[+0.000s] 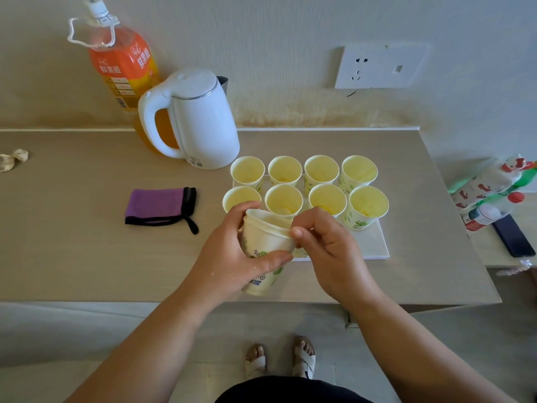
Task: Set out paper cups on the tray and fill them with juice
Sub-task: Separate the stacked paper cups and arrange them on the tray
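- Centrally, just above the near edge of the tray: nested paper cups (261, 248), white with a green leaf print, tilted with the mouth toward the wall
- Gripped round the side by the left hand (229, 257), thumb across the front, fingers curled behind the rim
- Pinched at the top rim between thumb and forefinger of the right hand (328, 251), other fingers loosely curled; inner rim slightly raised from the outer one
- Beyond both hands, eight paper cups (321, 170) upright in two rows of four on the far part of the white tray (377, 248), rims close together; yellowish inside, fill level unclear; near-left cup partly hidden behind the left fingers
- Tray flat on the beige desk (72, 257), toward its right half
- Just beside the back-left cup, a white kettle (200, 120), lid down, handle to the left
- Behind the kettle, against the wall and partly hidden by it, a large juice bottle (122, 62) with orange label, white cap and carrying loop, orange liquid in the lower part
- Left of the tray, a purple cloth (159, 205) with black trim, flat on the desk
- At the desk's far left, pale crumpled scraps (14, 159)
- On the wall above the tray, a white wall socket (377, 66)
- Past the desk's right end, lying bottles (494, 193) and a dark flat object (513, 237)
- Below, on the floor, sandalled feet (279, 359)
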Tool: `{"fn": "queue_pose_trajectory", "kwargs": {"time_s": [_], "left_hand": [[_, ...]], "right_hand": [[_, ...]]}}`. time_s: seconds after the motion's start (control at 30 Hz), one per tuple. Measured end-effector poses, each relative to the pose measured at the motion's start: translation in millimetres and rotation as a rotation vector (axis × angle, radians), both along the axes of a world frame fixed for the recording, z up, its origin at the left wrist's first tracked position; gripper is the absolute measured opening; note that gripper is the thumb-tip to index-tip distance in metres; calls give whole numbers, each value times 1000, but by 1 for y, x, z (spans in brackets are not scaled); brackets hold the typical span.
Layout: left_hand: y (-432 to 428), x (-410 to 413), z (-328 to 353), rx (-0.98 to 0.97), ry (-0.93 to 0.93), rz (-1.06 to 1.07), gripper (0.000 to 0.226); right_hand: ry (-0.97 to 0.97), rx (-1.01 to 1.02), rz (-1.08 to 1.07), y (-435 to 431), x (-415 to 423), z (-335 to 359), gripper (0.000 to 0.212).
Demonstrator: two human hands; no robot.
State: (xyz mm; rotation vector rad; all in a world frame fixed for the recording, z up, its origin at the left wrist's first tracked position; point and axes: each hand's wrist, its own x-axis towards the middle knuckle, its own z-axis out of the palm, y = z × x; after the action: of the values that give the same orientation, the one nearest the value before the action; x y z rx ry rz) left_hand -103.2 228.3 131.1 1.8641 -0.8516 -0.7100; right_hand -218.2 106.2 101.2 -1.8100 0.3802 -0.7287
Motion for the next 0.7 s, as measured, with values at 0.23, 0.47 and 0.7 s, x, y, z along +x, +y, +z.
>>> {"fn": "queue_pose_trajectory", "kwargs": {"time_s": [0.23,0.47,0.7], "left_hand": [[-1,-1,4,48,-128,-30,81],[-4,-1,-6,132,-353,-63,103],[-9,0,0,126,-274,-20,80]], "right_hand": [[89,-198,-21,-6,-4,3,25],[126,-377,-23,-3,4,7,30],[71,-262,-87,2,11,3,23]]}}
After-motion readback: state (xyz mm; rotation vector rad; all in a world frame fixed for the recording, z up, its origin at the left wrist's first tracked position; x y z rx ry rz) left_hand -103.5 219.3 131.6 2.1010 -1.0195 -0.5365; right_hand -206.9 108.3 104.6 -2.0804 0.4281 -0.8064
